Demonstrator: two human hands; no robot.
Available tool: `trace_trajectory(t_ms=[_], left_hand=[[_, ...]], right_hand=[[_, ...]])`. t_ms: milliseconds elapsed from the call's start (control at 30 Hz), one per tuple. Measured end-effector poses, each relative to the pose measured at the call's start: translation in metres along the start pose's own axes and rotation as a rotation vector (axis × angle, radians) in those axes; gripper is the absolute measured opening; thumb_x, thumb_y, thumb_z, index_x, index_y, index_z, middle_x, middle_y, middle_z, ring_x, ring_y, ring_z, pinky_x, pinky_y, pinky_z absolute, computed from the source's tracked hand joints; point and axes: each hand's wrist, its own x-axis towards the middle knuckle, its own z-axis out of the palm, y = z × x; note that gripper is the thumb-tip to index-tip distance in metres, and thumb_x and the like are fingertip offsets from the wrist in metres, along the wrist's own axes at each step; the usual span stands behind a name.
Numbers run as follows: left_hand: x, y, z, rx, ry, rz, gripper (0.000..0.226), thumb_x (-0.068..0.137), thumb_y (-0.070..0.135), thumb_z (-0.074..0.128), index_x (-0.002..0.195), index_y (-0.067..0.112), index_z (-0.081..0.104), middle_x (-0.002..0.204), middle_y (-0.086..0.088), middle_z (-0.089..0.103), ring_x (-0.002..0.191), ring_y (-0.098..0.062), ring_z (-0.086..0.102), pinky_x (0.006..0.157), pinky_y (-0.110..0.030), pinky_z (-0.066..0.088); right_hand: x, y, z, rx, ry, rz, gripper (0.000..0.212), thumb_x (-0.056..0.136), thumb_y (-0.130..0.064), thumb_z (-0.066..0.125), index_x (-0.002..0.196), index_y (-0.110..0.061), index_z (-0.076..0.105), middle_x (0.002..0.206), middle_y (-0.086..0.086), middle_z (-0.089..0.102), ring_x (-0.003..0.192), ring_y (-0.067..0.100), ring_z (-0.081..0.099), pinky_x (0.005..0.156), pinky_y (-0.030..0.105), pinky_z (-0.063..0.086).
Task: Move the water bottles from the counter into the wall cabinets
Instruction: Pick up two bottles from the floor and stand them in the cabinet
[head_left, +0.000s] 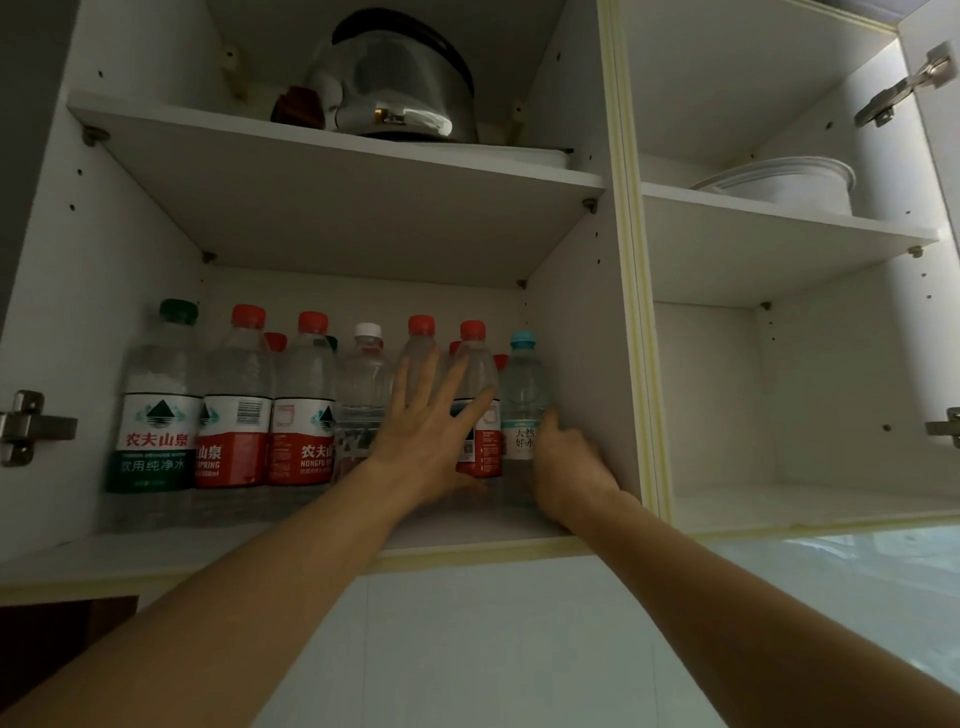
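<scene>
On the lower shelf (322, 525) of the left wall cabinet (47, 291), you have a row of water bottles: a green-capped bottle (158, 400) at the far left, then two red-capped bottles (236, 400), then a white-capped bottle (363, 384). Your left hand (423, 431) lies flat, fingers straight and spread, against two more red-capped ones. Just right stands a blue-capped bottle (523, 400), next to the cabinet's side wall; your right hand (569, 467) curls around its lower part, holding it. Above, a steel kettle (400, 83) sits on the upper shelf. In the right cabinet, a white bowl (789, 184) rests on its shelf.
</scene>
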Motion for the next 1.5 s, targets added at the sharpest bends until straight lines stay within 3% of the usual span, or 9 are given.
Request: trace_trajectory(t_ms=[100, 233, 367, 667, 833, 967, 1167, 1300, 1500], left_hand=[[-0.002, -0.004, -0.001, -0.015, 0.019, 0.005, 0.118, 0.075, 0.082, 0.058, 0.161, 0.029, -0.003, 0.166, -0.016, -0.017, 0.151, -0.04, -0.02, 0.118, -0.067, -0.006], [-0.002, -0.005, -0.001, -0.021, 0.012, 0.002, 0.12, 0.075, 0.08, 0.061, 0.161, 0.028, -0.005, 0.166, -0.014, -0.018, 0.151, -0.039, -0.021, 0.118, -0.066, -0.006], [0.0, -0.004, 0.0, -0.018, 0.007, -0.004, 0.121, 0.074, 0.081, 0.059, 0.161, 0.028, -0.007, 0.167, -0.013, -0.017, 0.151, -0.04, -0.021, 0.119, -0.066, -0.008], [-0.001, -0.004, 0.004, -0.013, 0.019, -0.002, 0.124, 0.073, 0.084, 0.057, 0.16, 0.028, -0.01, 0.167, -0.013, -0.017, 0.151, -0.04, -0.021, 0.119, -0.065, -0.008], [-0.003, -0.003, -0.005, -0.086, 0.054, 0.014, 0.118, 0.075, 0.078, 0.064, 0.161, 0.025, 0.002, 0.168, -0.013, -0.007, 0.153, -0.039, -0.011, 0.121, -0.063, -0.003], [-0.014, 0.003, -0.032, -0.313, 0.19, -0.051, 0.088, 0.083, 0.046, 0.078, 0.153, 0.013, 0.036, 0.156, -0.013, 0.034, 0.145, -0.034, 0.024, 0.119, -0.049, 0.023], [-0.059, 0.062, -0.083, -0.699, 0.332, -0.172, 0.035, 0.096, 0.04, 0.063, 0.12, 0.015, 0.061, 0.112, -0.001, 0.059, 0.101, -0.017, 0.056, 0.083, -0.029, 0.045], [-0.103, 0.127, -0.102, -0.867, 0.409, -0.224, 0.02, 0.097, 0.028, 0.064, 0.108, 0.012, 0.065, 0.102, 0.004, 0.06, 0.086, 0.0, 0.058, 0.073, -0.009, 0.048], [-0.182, 0.23, -0.083, -1.002, 0.189, -0.428, 0.014, 0.094, 0.028, 0.065, 0.098, 0.015, 0.069, 0.087, 0.006, 0.067, 0.079, -0.007, 0.063, 0.067, -0.013, 0.047]], right_hand=[[-0.002, 0.004, 0.002, -0.262, 0.165, -0.175, 0.093, 0.086, -0.009, 0.076, 0.156, -0.013, 0.014, 0.143, 0.021, 0.042, 0.124, 0.038, 0.054, 0.094, 0.047, 0.054], [0.008, 0.011, -0.003, -0.403, 0.166, -0.284, 0.12, 0.081, -0.015, 0.081, 0.159, -0.021, -0.01, 0.164, 0.019, -0.003, 0.152, 0.043, 0.003, 0.119, 0.054, 0.024], [0.015, 0.014, 0.002, -0.454, 0.114, -0.311, 0.124, 0.081, -0.025, 0.082, 0.158, -0.026, -0.016, 0.166, 0.017, -0.014, 0.154, 0.038, -0.005, 0.121, 0.05, 0.001], [0.017, 0.012, 0.004, -0.478, 0.137, -0.312, 0.118, 0.081, -0.03, 0.082, 0.16, -0.02, -0.006, 0.167, 0.016, -0.01, 0.154, 0.037, 0.005, 0.124, 0.048, 0.006], [-0.006, 0.011, -0.011, -0.347, 0.183, -0.361, 0.1, 0.085, -0.025, 0.078, 0.16, -0.019, 0.012, 0.167, 0.015, 0.007, 0.147, 0.036, 0.03, 0.119, 0.047, 0.028], [-0.042, 0.017, -0.032, -0.134, 0.261, -0.431, 0.067, 0.091, -0.035, 0.071, 0.148, -0.016, 0.041, 0.151, 0.01, 0.041, 0.129, 0.029, 0.05, 0.104, 0.043, 0.049], [-0.105, 0.062, -0.047, 0.192, 0.447, -0.533, 0.023, 0.099, -0.024, 0.06, 0.116, -0.008, 0.063, 0.114, 0.006, 0.057, 0.098, 0.02, 0.055, 0.08, 0.032, 0.053], [-0.156, 0.118, -0.029, 0.333, 0.337, -0.481, 0.026, 0.099, -0.022, 0.06, 0.121, -0.008, 0.063, 0.118, 0.005, 0.058, 0.104, 0.022, 0.059, 0.085, 0.042, 0.055], [-0.233, 0.209, 0.03, 0.446, 0.007, -0.296, 0.024, 0.096, -0.03, 0.062, 0.116, -0.019, 0.066, 0.112, -0.007, 0.059, 0.095, 0.011, 0.061, 0.084, 0.041, 0.056]])
